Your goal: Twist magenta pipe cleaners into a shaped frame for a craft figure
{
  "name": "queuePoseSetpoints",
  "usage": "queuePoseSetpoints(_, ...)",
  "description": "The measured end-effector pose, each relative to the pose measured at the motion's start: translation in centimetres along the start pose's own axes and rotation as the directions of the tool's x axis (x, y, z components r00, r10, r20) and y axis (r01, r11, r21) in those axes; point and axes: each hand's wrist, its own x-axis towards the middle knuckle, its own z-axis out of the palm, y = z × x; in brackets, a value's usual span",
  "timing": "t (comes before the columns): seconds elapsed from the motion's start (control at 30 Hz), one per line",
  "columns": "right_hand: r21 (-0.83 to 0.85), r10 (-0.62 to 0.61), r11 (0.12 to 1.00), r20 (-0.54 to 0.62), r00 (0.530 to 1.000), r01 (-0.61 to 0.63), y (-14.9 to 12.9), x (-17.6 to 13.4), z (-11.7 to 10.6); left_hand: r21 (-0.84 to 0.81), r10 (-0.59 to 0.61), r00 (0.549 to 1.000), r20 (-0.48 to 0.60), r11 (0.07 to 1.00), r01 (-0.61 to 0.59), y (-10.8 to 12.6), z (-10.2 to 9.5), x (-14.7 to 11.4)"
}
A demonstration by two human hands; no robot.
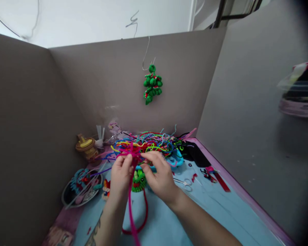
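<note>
A bundle of magenta pipe cleaners is held up in front of me, its crossed ends spreading out at the top and long strands hanging down. My left hand pinches the bundle from the left between thumb and fingers. From the right, my right hand has its index finger and thumb closed at the bundle's edge; the exact pinch point is small and blurred. Just below the hands sits a green fuzzy figure with a dark eye, partly hidden. A dark red pipe cleaner curves on the table beneath.
Behind lies a heap of multicoloured pipe cleaners in a blue tray. A metal bowl of pieces stands left, near a brown pot. Scissors and a red strip lie right. A green ornament hangs on the grey partition.
</note>
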Motion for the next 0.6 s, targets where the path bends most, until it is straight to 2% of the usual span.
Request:
queuePoseSetpoints(0.13,-0.048,-0.004,0.999,0.017,1.0,0.005,0.6,0.1,0.4,0.133,0.049,0.999,0.016,0.99,-0.051,-0.4,0.7,-1.0)
queuePoseSetpoints(0.27,-0.069,-0.025,0.997,0.004,1.0,0.025,0.7,0.3,0.0,0.088,0.048,0.999,-0.006,0.995,-0.047,-0.1,0.9,-0.9)
queuePoseSetpoints(0.33,-0.083,-0.103,0.99,0.118,0.988,0.113,0.6,0.4,-0.4,0.019,0.03,0.999,-0.041,0.999,-0.029,-0.1,0.8,-0.7)
queuePoseSetpoints(0.37,-0.078,-0.161,0.98,0.228,0.96,0.183,0.4,0.5,-0.6,-0.022,0.015,0.998,-0.056,1.0,-0.016,-0.1,0.6,-0.5)
queuePoseSetpoints(0.43,-0.056,-0.256,0.947,0.461,0.85,0.316,0.0,0.6,-0.9,-0.11,-0.017,0.997,-0.073,0.994,0.009,-0.4,0.1,0.1)
queuePoseSetpoints(0.5,-0.066,-0.273,0.919,0.602,0.75,0.388,-0.4,0.5,-0.9,-0.174,-0.044,0.994,-0.102,0.984,0.026,-0.8,-0.6,0.8)
queuePoseSetpoints(0.53,-0.085,-0.265,0.91,0.632,0.728,0.405,-0.5,0.4,-0.7,-0.194,-0.062,0.992,-0.11,0.98,0.04,-1.0,-0.9,1.2)
queuePoseSetpoints(0.6,-0.118,-0.255,0.896,0.652,0.714,0.427,-0.6,0.2,-0.2,-0.229,-0.098,0.99,-0.101,0.971,0.073,-1.3,-1.3,1.8)
